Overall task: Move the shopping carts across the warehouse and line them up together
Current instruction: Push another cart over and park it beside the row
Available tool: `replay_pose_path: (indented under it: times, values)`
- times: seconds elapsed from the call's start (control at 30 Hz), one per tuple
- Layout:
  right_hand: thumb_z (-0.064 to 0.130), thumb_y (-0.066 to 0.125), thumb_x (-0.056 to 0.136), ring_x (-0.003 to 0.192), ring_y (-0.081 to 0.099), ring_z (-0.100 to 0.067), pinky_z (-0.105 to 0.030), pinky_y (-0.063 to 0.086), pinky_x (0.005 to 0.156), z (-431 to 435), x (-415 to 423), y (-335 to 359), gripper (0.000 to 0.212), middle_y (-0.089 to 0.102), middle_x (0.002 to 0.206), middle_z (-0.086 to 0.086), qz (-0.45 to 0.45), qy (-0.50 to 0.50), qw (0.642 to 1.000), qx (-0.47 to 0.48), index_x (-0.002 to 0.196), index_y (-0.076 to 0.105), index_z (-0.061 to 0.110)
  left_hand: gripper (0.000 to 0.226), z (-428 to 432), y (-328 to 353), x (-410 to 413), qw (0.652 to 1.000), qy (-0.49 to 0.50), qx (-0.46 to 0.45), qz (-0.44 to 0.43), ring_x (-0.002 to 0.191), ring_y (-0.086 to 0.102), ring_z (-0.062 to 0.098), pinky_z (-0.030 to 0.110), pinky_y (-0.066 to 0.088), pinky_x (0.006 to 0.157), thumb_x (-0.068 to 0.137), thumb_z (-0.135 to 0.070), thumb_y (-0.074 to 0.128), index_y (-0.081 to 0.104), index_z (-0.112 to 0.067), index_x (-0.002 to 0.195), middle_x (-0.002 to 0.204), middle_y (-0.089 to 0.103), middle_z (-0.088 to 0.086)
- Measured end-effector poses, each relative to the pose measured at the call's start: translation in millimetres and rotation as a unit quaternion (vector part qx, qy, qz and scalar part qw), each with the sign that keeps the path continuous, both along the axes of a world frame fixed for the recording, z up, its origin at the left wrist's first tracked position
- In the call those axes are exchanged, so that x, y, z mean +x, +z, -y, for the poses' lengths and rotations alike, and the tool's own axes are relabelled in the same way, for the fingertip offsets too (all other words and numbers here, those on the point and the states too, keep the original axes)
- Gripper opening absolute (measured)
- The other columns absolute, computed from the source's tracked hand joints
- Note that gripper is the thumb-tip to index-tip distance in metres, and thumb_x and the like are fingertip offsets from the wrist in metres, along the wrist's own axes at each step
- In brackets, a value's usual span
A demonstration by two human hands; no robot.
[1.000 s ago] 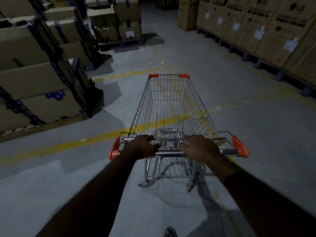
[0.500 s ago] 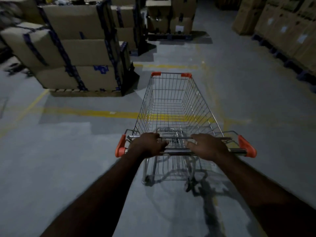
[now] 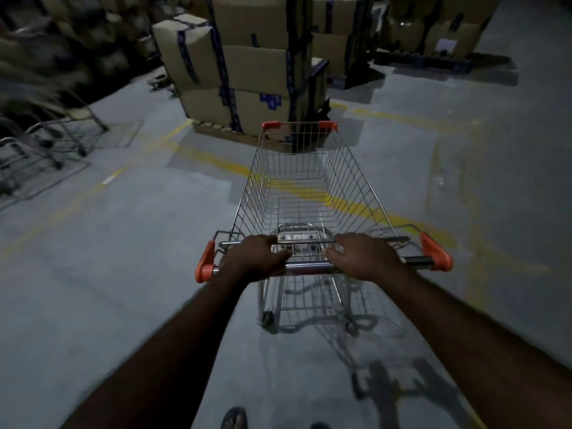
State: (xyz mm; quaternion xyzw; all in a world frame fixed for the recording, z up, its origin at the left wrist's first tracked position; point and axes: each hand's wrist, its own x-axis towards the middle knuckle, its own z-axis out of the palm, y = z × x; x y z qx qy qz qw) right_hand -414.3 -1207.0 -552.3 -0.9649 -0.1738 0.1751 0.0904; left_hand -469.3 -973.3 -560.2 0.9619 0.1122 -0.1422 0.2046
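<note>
On the grey warehouse floor (image 3: 123, 258), an empty wire cart (image 3: 298, 209) stands straight ahead of the person, its basket pointing away towards a stack of boxes (image 3: 253, 66). Both hands grasp the handle (image 3: 309, 267). The left hand (image 3: 257, 258) is curled over the bar near its left end, and the right hand (image 3: 365, 258) is curled over it right of the middle, with a bare stretch of bar between them. Orange caps (image 3: 435, 250) close each end of the handle, and orange corner pieces (image 3: 270, 123) mark the basket's far rim. The folding seat flap (image 3: 295, 233) lies just beyond the knuckles. Two rear wheels (image 3: 266, 317) touch the floor below the handle, and the cart's shadow (image 3: 380, 385) falls back and to the right.

A yellow line (image 3: 213, 159) runs across the floor under the basket. The boxes, bound with dark tape, rest on a pallet just beyond the cart's front. More boxes (image 3: 439, 26) stand further back on the right. Far left, well apart from this cart, a blurred cluster of other carts (image 3: 40, 144) stands by the wall. A foot in a sandal (image 3: 234, 419) shows at the bottom edge.
</note>
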Motion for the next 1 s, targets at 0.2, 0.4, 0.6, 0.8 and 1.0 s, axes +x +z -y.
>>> replay_pose_path:
  times: [0.2,0.4,0.6,0.8,1.0]
  values:
    - [0.074,0.028,0.079,0.125,0.056,-0.027,-0.042,0.047,0.099,-12.8,4.9,-1.3,0.078,0.06,0.139,-0.003,0.014,0.086,0.996,0.0,0.132,0.058,0.025,0.083,-0.2,-1.3,-37.5,0.995,0.095,-0.015,-0.008,0.122,0.06,0.023,0.044,0.048,0.102,0.08,-0.076,0.046,0.052,-0.023,0.144,0.136,0.063,0.004]
    - [0.069,0.036,0.088,0.126,0.055,-0.027,-0.043,0.047,0.099,-45.3,4.3,-2.5,0.068,0.06,0.139,-0.002,0.027,0.166,0.986,-0.001,0.134,0.058,0.024,0.092,-17.2,0.8,-71.1,0.986,0.166,-0.022,0.007,0.116,0.063,0.024,0.044,0.051,0.097,0.066,-0.084,0.035,0.06,-0.028,0.134,0.129,0.066,0.004]
    - [0.074,0.026,0.074,0.121,0.058,-0.026,-0.043,0.049,0.096,-99.6,-7.3,-2.5,0.079,0.064,0.132,-0.002,0.031,0.219,0.975,0.008,0.127,0.061,0.026,0.082,-52.0,1.8,-105.0,0.974,0.225,-0.017,-0.002,0.121,0.06,0.025,0.043,0.049,0.1,0.073,-0.076,0.04,0.059,-0.028,0.136,0.133,0.065,0.004]
    - [0.071,0.029,0.076,0.121,0.058,-0.025,-0.041,0.048,0.095,-156.9,-20.6,-3.8,0.074,0.064,0.13,0.0,0.034,0.275,0.961,0.009,0.126,0.062,0.027,0.078,-88.5,3.7,-139.9,0.96,0.279,-0.021,0.009,0.119,0.061,0.026,0.044,0.05,0.099,0.075,-0.073,0.042,0.062,-0.023,0.132,0.131,0.065,0.007]
    - [0.076,0.026,0.072,0.116,0.06,-0.024,-0.042,0.049,0.092,-215.4,-36.5,-2.4,0.078,0.066,0.127,0.002,0.031,0.325,0.945,0.013,0.122,0.062,0.028,0.08,-128.9,2.8,-171.5,0.944,0.328,-0.019,0.006,0.121,0.059,0.025,0.044,0.048,0.101,0.074,-0.075,0.04,0.06,-0.027,0.135,0.133,0.064,0.005]
